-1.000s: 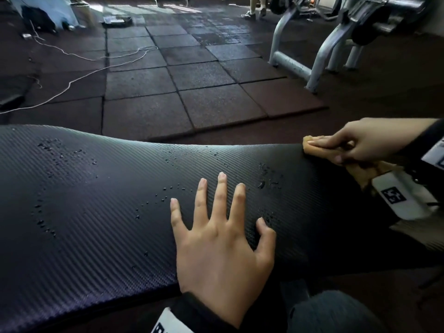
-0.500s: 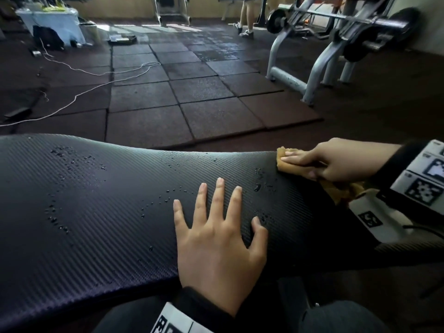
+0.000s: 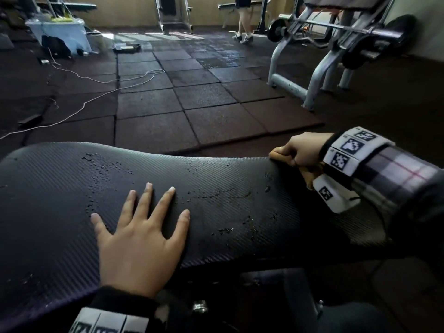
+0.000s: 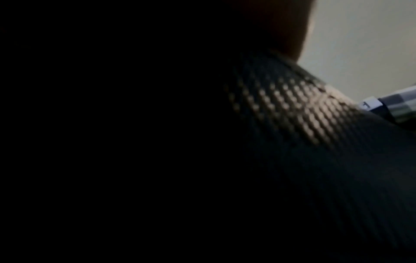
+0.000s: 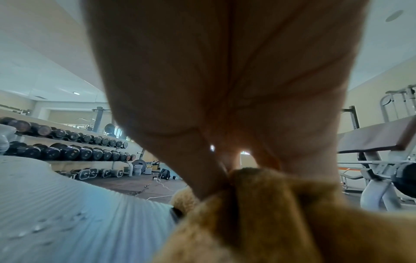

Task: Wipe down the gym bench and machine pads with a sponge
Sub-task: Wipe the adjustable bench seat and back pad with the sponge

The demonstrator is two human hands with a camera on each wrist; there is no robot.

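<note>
A black ribbed bench pad [image 3: 60,212] fills the lower head view, dotted with water drops. My left hand [image 3: 139,227] lies flat on it with fingers spread, holding nothing. At the pad's far right edge my right hand [image 3: 298,150] grips a tan cloth-like sponge [image 3: 276,153], fingers curled over it. The right wrist view shows the sponge [image 5: 281,213] bunched under my fingers [image 5: 202,160] on the pad [image 5: 56,204]. The left wrist view is nearly black, with a patch of pad texture [image 4: 292,110].
Beyond the pad lie dark rubber floor tiles [image 3: 192,104] and a white cable [image 3: 96,97]. A grey weight machine frame [image 3: 300,75] with a loaded barbell stands at right. A person's legs [image 3: 243,22] stand at the back. Dumbbell racks [image 5: 67,146] line the wall.
My right hand with the sponge slid left along the pad's far edge, then back right, its fingers curling over it. The left hand stays flat. The head view has tilted up.
</note>
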